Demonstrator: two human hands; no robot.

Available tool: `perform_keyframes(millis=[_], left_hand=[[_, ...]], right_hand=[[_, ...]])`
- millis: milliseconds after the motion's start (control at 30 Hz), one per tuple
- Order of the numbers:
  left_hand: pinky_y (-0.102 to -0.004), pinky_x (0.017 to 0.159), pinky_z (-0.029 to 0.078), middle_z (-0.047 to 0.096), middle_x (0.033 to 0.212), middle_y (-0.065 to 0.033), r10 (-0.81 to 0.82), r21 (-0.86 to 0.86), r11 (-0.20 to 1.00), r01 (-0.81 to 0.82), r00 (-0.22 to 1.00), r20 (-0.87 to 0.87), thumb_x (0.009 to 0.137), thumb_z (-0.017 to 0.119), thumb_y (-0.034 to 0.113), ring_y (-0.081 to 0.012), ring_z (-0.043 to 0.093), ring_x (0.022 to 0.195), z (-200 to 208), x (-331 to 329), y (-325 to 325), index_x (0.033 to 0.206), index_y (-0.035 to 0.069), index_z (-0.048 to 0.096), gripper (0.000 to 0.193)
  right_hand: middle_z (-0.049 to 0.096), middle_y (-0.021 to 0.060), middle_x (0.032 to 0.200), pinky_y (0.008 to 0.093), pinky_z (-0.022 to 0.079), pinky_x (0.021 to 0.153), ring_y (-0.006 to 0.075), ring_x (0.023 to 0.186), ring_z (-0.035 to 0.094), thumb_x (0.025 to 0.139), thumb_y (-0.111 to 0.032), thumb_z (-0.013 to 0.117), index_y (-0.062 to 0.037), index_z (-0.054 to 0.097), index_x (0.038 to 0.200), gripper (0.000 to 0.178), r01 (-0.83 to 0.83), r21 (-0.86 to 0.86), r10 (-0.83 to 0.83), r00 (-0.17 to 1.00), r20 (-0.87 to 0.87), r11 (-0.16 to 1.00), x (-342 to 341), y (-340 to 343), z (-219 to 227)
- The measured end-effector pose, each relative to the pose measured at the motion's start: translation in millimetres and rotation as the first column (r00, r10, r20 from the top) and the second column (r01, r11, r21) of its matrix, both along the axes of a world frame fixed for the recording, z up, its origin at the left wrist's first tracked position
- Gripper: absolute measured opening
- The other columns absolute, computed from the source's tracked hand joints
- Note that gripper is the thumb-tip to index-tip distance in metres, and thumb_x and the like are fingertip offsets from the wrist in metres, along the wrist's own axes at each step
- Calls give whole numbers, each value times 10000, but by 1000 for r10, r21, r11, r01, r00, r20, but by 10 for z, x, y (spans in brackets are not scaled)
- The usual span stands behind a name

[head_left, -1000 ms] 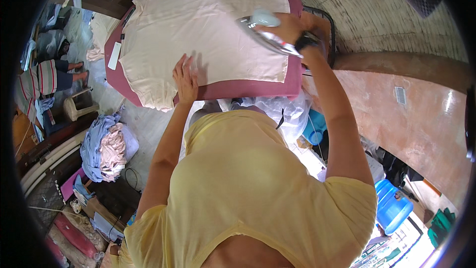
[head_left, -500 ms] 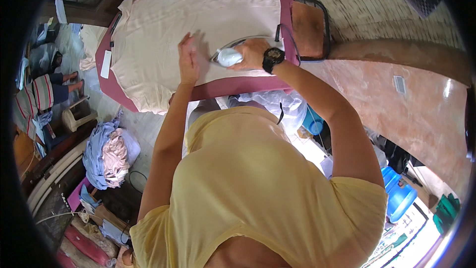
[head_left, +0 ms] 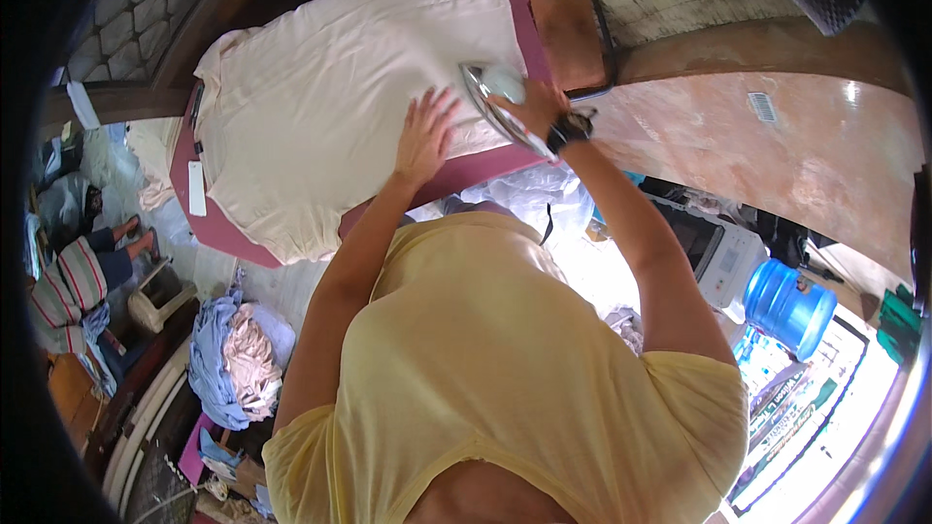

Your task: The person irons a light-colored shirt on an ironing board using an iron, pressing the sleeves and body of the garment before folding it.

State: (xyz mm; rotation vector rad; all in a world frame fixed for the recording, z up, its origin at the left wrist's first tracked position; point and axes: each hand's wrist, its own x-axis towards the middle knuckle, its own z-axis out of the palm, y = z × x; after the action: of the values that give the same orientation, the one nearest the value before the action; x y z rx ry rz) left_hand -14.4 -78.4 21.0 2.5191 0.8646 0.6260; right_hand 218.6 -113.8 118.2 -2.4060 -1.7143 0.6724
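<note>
A cream garment (head_left: pixel 330 87) lies spread over a maroon-covered ironing board (head_left: pixel 225 238). My right hand (head_left: pixel 540 113) grips a clothes iron (head_left: pixel 492 103) by its handle, above the right part of the cloth. The iron is tilted up on its side, so its shiny soleplate edge shows. Whether any part of it touches the cloth I cannot tell. My left hand (head_left: pixel 425 136), fingers stretched out, rests on or just over the garment at the board's near edge, to the left of the iron.
A brown-seated chair (head_left: pixel 566 34) stands at the board's right end. On the left, a heap of blue and pink clothes (head_left: pixel 238 354) lies near a small stool (head_left: pixel 160 301) and another person in striped clothing (head_left: pixel 78 281). At right sits a blue water jug (head_left: pixel 788 306).
The iron has gone from lying low on the cloth to being lifted and tilted, farther right. My left hand has moved right, toward it. The view has turned slightly.
</note>
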Motion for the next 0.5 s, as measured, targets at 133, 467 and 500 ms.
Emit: perform_keyframes(millis=[133, 467, 500], left_hand=[[-580, 1176, 166, 236, 1600, -30, -37, 40, 998, 46, 978, -206, 938, 552, 388, -334, 149, 1481, -30, 76, -86, 1497, 256, 360, 605], [-473, 1030, 363, 565, 1278, -53, -87, 94, 993, 69, 976, 201, 889, 577, 145, -291, 474, 1242, 255, 941, 891, 1186, 108, 609, 301], [-440, 1013, 383, 591, 1242, -55, -203, 137, 975, 176, 955, 217, 876, 575, 94, -279, 497, 1215, 297, 1175, 1156, 1159, 92, 620, 286]], right_hand=[[683, 239, 766, 495, 552, 683, 401, 744, 689, 775, -675, 664, 11, 670, 894, 696, 142, 142, -155, 985, 80, 980, 146, -922, -279], [689, 243, 871, 489, 544, 754, 423, 849, 675, 786, -647, 669, -1, 653, 957, 669, 439, 225, -457, 889, 28, 870, -29, -229, -139], [689, 244, 868, 491, 544, 753, 423, 850, 675, 785, -649, 668, -4, 656, 963, 670, 436, 192, -446, 895, 12, 879, -40, -298, -155]])
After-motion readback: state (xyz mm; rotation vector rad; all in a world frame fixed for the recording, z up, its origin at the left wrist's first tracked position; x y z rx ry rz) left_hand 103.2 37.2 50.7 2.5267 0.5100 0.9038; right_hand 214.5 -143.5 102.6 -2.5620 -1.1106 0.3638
